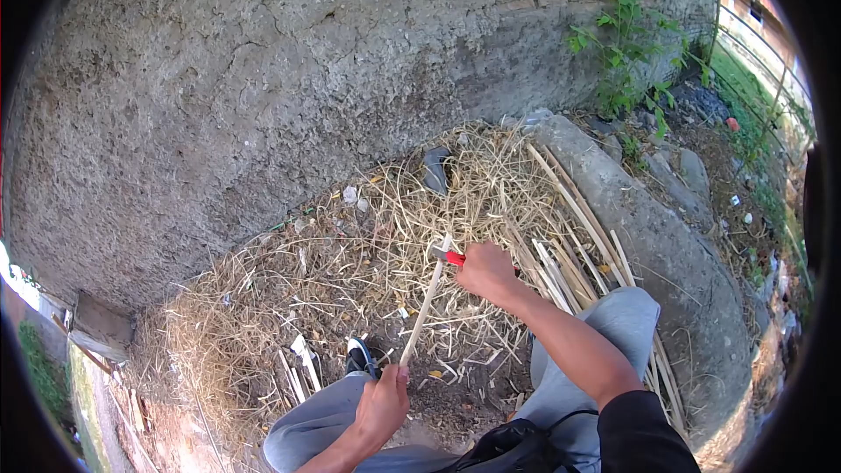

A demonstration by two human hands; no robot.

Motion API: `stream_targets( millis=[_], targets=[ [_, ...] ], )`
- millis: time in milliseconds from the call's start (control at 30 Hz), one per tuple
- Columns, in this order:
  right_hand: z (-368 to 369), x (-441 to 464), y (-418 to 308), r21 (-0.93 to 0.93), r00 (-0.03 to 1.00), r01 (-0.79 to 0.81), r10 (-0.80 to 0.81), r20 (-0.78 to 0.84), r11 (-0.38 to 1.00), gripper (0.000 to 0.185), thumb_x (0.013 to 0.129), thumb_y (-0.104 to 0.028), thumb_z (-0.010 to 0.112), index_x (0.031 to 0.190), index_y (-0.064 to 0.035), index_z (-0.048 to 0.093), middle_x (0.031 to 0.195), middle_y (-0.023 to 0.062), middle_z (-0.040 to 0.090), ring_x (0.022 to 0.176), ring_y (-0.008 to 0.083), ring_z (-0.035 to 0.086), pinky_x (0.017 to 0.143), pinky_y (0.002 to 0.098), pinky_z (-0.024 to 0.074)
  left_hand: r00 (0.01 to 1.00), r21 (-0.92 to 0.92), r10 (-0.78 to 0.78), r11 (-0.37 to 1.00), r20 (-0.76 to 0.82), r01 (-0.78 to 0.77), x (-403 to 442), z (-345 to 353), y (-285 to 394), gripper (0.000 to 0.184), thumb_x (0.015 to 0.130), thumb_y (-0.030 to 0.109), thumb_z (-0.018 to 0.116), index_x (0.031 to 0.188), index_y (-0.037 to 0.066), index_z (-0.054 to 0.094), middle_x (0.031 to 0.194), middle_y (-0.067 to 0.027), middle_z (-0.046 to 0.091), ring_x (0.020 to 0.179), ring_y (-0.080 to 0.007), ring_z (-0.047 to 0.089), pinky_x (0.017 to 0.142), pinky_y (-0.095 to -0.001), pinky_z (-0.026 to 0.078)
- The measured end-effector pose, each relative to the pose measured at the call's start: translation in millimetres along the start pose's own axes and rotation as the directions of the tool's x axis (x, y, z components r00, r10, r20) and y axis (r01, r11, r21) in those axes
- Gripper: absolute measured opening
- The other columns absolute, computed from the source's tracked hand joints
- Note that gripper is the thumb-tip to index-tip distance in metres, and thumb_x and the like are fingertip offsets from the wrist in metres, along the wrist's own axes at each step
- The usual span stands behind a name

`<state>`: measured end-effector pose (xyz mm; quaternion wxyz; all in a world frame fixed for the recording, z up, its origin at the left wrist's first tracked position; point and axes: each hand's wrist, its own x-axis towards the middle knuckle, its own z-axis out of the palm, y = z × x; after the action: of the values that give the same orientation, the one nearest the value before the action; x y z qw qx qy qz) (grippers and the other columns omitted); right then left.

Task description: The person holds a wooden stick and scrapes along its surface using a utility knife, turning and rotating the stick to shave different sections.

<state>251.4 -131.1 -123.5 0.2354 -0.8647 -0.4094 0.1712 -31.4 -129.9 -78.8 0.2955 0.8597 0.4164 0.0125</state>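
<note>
My right hand (486,271) is closed round the red handle of a small cutting tool (451,257). The tool's dark metal head lies against the upper end of a pale wooden stick (425,307). Lower down, my left hand (382,401) is closed round the stick's near end, above my left knee. The stick slants up and away between my two hands, over the shavings. Exactly how the tool's jaws meet the stick is too small to tell.
Straw-like shavings (491,184) cover the ground by a rough wall (289,79). Long wooden strips (574,197) lean beside a large stone slab (666,254) at the right. A grey object (435,170) lies near the wall. Green plants (624,52) grow at the upper right.
</note>
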Motion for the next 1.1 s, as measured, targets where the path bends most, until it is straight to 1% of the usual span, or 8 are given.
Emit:
stream_targets(
  millis=[200, 367, 400, 433, 500, 667, 833, 1100],
  targets=[
    [16, 12, 26, -0.113, 0.996, -0.078, 0.073, -0.043, 0.991, 0.020, 0.080, -0.016, 0.062, 0.087, 0.0011, 0.071, 0.087, 0.0217, 0.070, 0.083, 0.0372, 0.071, 0.074, 0.0465, 0.0555, 0.975, 0.054, -0.192, 0.981, 0.115, 0.187, -18, 1, 12, 0.029, 0.103, 0.030, 0.043, 0.101, 0.005, 0.057, 0.073, -0.0273, 0.062, 0.070, -0.0532, 0.058, 0.064, -0.0569, 0.046],
    [16, 37, 90, -0.016, 0.952, -0.268, 0.263, -0.157, 0.963, 0.024, 0.081, -0.018, 0.061, 0.087, 0.0030, 0.070, 0.088, 0.0254, 0.069, 0.085, 0.0395, 0.069, 0.078, 0.0480, 0.0544, 0.997, -0.180, 0.067, 0.982, 0.045, -0.057, -4, 5, -43, 0.027, 0.102, 0.026, 0.045, 0.099, 0.000, 0.052, 0.065, -0.0284, 0.059, 0.062, -0.0513, 0.060, 0.054, -0.0551, 0.046],
    [11, 36, 77, -0.038, 0.957, -0.253, 0.245, -0.154, 0.967, 0.024, 0.081, -0.018, 0.061, 0.087, 0.0030, 0.070, 0.088, 0.0254, 0.069, 0.085, 0.0395, 0.069, 0.078, 0.0480, 0.0544, 0.996, -0.283, 0.062, 0.958, 0.058, -0.043, 3, 2, -47, 0.031, 0.104, 0.029, 0.044, 0.091, 0.001, 0.051, 0.058, -0.0157, 0.057, 0.048, -0.0332, 0.058, 0.043, -0.0431, 0.042],
    [14, 31, 63, -0.051, 0.973, -0.198, 0.189, -0.134, 0.979, 0.026, 0.081, -0.021, 0.064, 0.088, 0.0030, 0.070, 0.085, 0.0245, 0.069, 0.084, 0.0391, 0.070, 0.076, 0.0472, 0.0550, 0.997, -0.304, 0.046, 0.952, 0.054, -0.028, 5, 3, -49, 0.031, 0.104, 0.029, 0.044, 0.091, 0.001, 0.051, 0.058, -0.0157, 0.057, 0.048, -0.0332, 0.058, 0.043, -0.0431, 0.042],
    [14, 11, 27, -0.059, 0.985, -0.142, 0.136, -0.104, 0.988, 0.028, 0.081, -0.023, 0.066, 0.089, 0.0030, 0.070, 0.082, 0.0236, 0.069, 0.082, 0.0387, 0.070, 0.074, 0.0465, 0.0556, 0.885, -0.658, -0.176, 0.609, 0.432, 0.442, 21, -17, -27, 0.032, 0.105, 0.034, 0.043, 0.091, 0.006, 0.048, 0.054, 0.0012, 0.038, 0.043, -0.0050, 0.032, 0.038, -0.0255, 0.025],
    [5, -35, -26, -0.057, 0.990, 0.141, -0.139, 0.037, 0.988, 0.027, 0.079, -0.024, 0.064, 0.079, 0.0023, 0.070, 0.076, 0.0248, 0.067, 0.074, 0.0410, 0.068, 0.072, 0.0492, 0.0553, 0.901, -0.800, -0.105, 0.426, 0.421, 0.423, 47, -15, -14, 0.032, 0.106, 0.034, 0.038, 0.088, 0.009, 0.046, 0.055, 0.0033, 0.031, 0.041, -0.0045, 0.021, 0.036, -0.0233, 0.018],
    [-19, -45, -21, -0.015, 0.996, 0.092, -0.092, -0.022, 0.996, 0.025, 0.080, -0.021, 0.064, 0.083, 0.0029, 0.070, 0.074, 0.0238, 0.067, 0.071, 0.0398, 0.068, 0.070, 0.0491, 0.0551, 0.883, -0.837, -0.076, 0.290, 0.463, 0.464, 58, -18, -10, 0.028, 0.106, 0.033, 0.038, 0.092, 0.009, 0.045, 0.059, 0.0022, 0.034, 0.042, -0.0046, 0.024, 0.036, -0.0235, 0.018],
    [-25, -64, -26, -0.096, 0.983, 0.183, -0.183, 0.005, 0.978, 0.024, 0.078, -0.024, 0.064, 0.081, -0.0012, 0.072, 0.075, 0.0238, 0.067, 0.073, 0.0403, 0.067, 0.073, 0.0493, 0.0521, 0.896, -0.837, 0.016, 0.363, 0.444, 0.408, 58, -10, 13, 0.026, 0.107, 0.029, 0.034, 0.096, 0.009, 0.046, 0.063, 0.0002, 0.039, 0.044, -0.0055, 0.027, 0.038, -0.0220, 0.023]
  ],
)
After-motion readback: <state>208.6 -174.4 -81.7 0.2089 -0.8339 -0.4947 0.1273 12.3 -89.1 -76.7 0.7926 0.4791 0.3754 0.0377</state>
